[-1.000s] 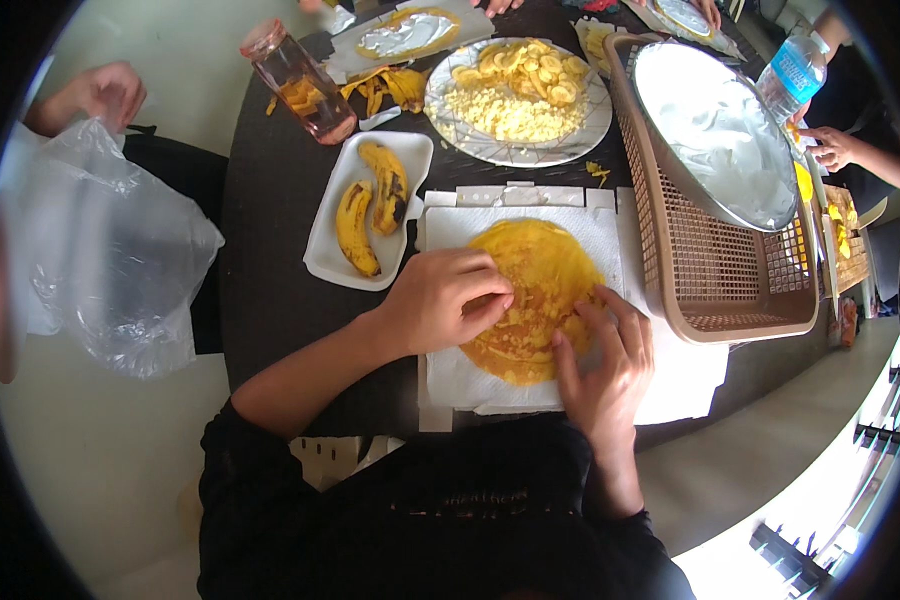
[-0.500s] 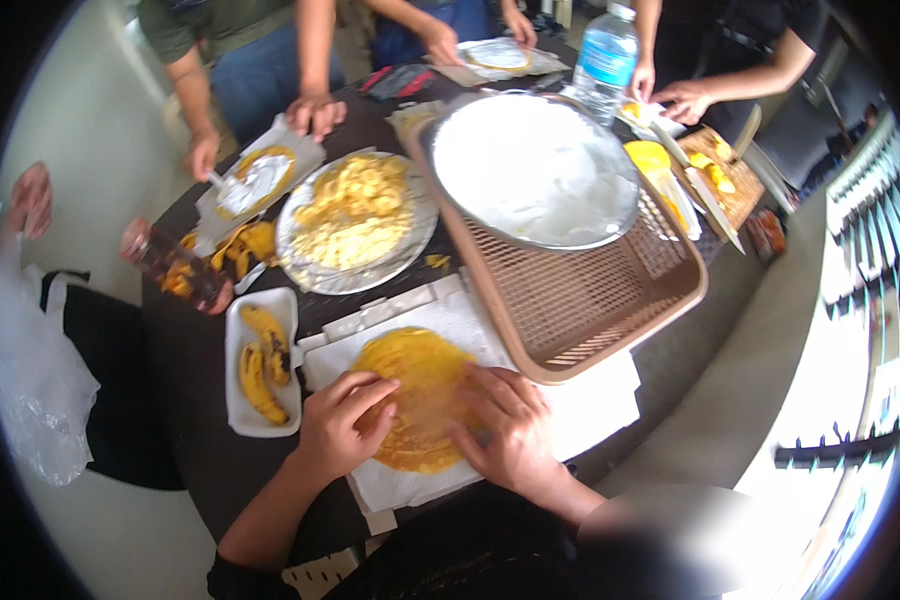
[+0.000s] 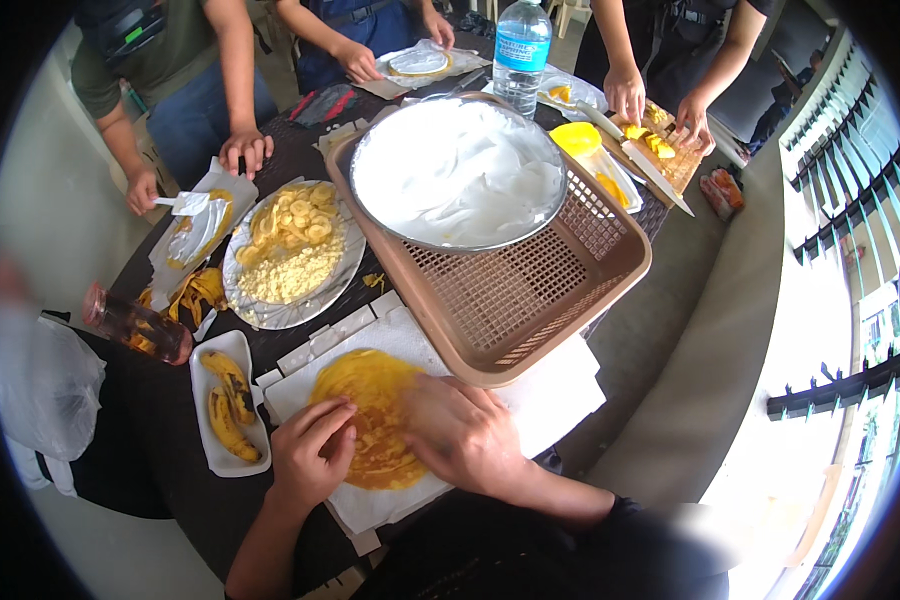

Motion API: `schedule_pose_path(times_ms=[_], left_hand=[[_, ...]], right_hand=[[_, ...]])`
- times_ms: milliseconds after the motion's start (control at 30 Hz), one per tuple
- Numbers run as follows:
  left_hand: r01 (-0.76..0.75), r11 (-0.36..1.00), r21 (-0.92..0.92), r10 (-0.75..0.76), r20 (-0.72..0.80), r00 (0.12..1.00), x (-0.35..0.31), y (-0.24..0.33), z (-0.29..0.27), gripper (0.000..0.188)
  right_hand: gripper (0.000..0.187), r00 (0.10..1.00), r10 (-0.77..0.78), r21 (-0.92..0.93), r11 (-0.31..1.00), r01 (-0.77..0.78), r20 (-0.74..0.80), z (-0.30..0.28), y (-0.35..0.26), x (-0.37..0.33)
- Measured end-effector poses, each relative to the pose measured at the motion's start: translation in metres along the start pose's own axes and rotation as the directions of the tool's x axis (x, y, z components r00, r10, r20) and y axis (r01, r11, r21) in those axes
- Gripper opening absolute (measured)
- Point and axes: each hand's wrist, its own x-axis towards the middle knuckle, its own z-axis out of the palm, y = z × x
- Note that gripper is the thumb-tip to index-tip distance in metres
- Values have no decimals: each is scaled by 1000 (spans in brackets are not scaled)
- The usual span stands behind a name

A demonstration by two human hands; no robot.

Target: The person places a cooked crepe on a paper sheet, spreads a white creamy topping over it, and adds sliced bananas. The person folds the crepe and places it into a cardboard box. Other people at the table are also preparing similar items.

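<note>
A round, thin yellow pancake (image 3: 372,480) with browned patches lies on white paper (image 3: 420,345) in front of me. My left hand (image 3: 308,455) is at its left edge, fingers loosely bent and thumb apart from them, with nothing seen between. Over the right side of the pancake is my right hand (image 3: 465,435), back upward; its fingers are smeared by motion, so what they touch is hidden. Left of the paper, a white foam tray (image 3: 256,452) holds spotted bananas (image 3: 228,425).
A brown plastic basket (image 3: 470,355) carries a big bowl of white cream (image 3: 455,175). Beyond are a plate of sliced banana and yellow crumbs (image 3: 310,285), a jar (image 3: 135,325), a water bottle (image 3: 520,60), knives (image 3: 660,180) and a cutting board (image 3: 685,165). Three co-workers work around the table.
My right hand has moved inward over the pancake and is blurred. The view has shifted, so the table things sit further left. A co-worker's hand has moved onto the fruit on the cutting board.
</note>
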Motion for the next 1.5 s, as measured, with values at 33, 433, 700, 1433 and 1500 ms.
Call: schedule_pose_path(times_ms=[33, 433, 700, 1433, 1500], left_hand=[[-18, 1000, 10, 18, 4, 1000, 0, 0, -1, 23], [-61, 998, 23, 61, -4, 998, 1, -3, 1, 23], [-55, 998, 19, 55, -5, 998, 1, -3, 1, 20], [-73, 997, 28, 73, -4, 997, 2, -2, 0, 19], [-87, 996, 34, 87, -6, 996, 2, -2, 1, 19]], right_hand=[[52, 1000, -4, -3, 1000, 4, -1, 0, 0, 0], [48, 1000, 15, -30, 999, -15, 16, 3, 3, -5], [49, 998, 12, -8, 1000, -12, 59, 3, 4, -2], [43, 1000, -7, -6, 1000, 7, 10, 0, 1, -1], [44, 1000, -19, -14, 1000, 19, 3, 1, 1, -1]])
